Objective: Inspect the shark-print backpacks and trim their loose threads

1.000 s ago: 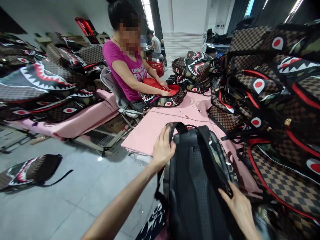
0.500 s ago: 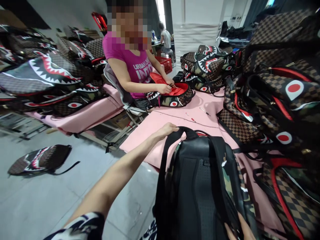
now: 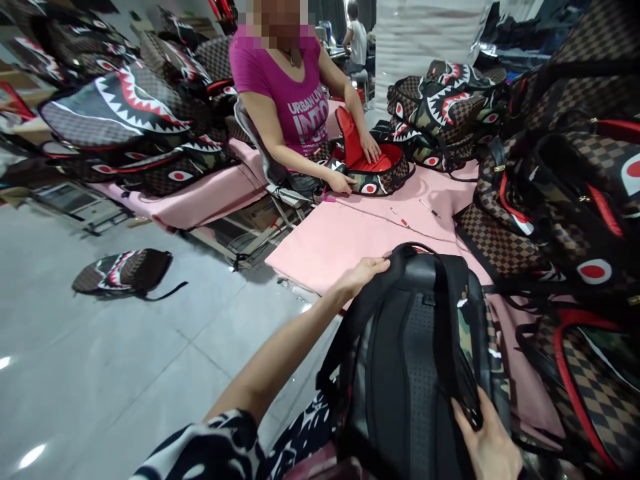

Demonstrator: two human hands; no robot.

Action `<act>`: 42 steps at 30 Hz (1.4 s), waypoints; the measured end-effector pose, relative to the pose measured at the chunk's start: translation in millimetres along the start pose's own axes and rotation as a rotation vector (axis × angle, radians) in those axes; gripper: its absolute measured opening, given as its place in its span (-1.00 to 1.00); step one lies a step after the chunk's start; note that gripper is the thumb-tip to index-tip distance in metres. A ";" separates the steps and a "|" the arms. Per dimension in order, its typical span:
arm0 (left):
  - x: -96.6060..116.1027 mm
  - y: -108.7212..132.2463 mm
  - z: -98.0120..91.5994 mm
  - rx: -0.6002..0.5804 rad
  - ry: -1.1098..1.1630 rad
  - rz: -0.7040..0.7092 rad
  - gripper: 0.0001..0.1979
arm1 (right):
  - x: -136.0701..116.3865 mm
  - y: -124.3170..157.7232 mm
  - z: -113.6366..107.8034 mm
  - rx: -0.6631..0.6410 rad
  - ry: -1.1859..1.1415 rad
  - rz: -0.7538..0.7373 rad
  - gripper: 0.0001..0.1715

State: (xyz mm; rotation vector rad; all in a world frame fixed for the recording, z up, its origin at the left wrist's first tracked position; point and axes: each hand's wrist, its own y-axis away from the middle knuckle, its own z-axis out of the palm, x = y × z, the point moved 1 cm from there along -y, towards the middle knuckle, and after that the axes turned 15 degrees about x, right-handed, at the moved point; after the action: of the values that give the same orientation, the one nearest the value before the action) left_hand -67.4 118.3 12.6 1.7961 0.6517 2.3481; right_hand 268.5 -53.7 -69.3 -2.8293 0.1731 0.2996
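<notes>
A backpack (image 3: 423,333) stands in front of me with its black padded back panel turned my way and camouflage and checkered cloth along its right side. My left hand (image 3: 369,272) is closed on the upper part of its left shoulder strap (image 3: 357,313), near the top. Lower down, my right hand (image 3: 487,430) grips the right shoulder strap (image 3: 463,373), thumb on one side and fingers on the other. The bag's front faces away and is hidden. Its top leans against the edge of a pink-covered table (image 3: 320,247).
Across the table a person (image 3: 280,100) handles an open backpack with red lining (image 3: 373,167). Pens (image 3: 429,208) lie on the cloth. Backpacks with shark-mouth prints (image 3: 445,107) are piled behind, at right and on the left table (image 3: 135,113). One bag (image 3: 123,273) lies on the floor.
My view has shifted left and downward. My left hand has drawn the strap in against the bag, and my right hand shows more fully. The person opposite has moved both hands on the red-lined bag.
</notes>
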 end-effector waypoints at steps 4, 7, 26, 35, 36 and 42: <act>-15.3 37.2 -13.8 0.304 -0.432 0.418 -0.75 | -5.6 1.8 -2.6 0.017 0.088 -0.067 -0.25; -49.0 74.8 -33.6 0.472 -0.631 0.604 -0.78 | -9.3 3.0 -5.6 0.052 0.114 -0.106 -0.25; -1.0 145.9 -30.5 0.178 0.216 -0.121 -0.70 | -16.4 -7.6 -14.9 -0.091 0.024 0.095 -0.24; 9.1 161.9 -29.3 0.138 0.108 -0.184 -0.70 | -17.0 -6.0 -17.4 -0.111 -0.033 0.138 -0.18; 8.7 162.2 -30.0 0.135 0.112 -0.185 -0.70 | -16.9 -5.3 -18.0 -0.112 -0.035 0.142 -0.18; 1.5 159.9 -37.8 0.149 0.125 -0.152 -0.70 | -16.0 -0.8 -19.7 -0.105 -0.049 0.113 -0.17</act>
State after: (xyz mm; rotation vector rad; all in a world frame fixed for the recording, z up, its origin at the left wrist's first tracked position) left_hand -76.9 -35.3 70.3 1.5982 0.9680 2.3799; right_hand 256.8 -57.4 -47.1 -2.9179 0.3161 0.4135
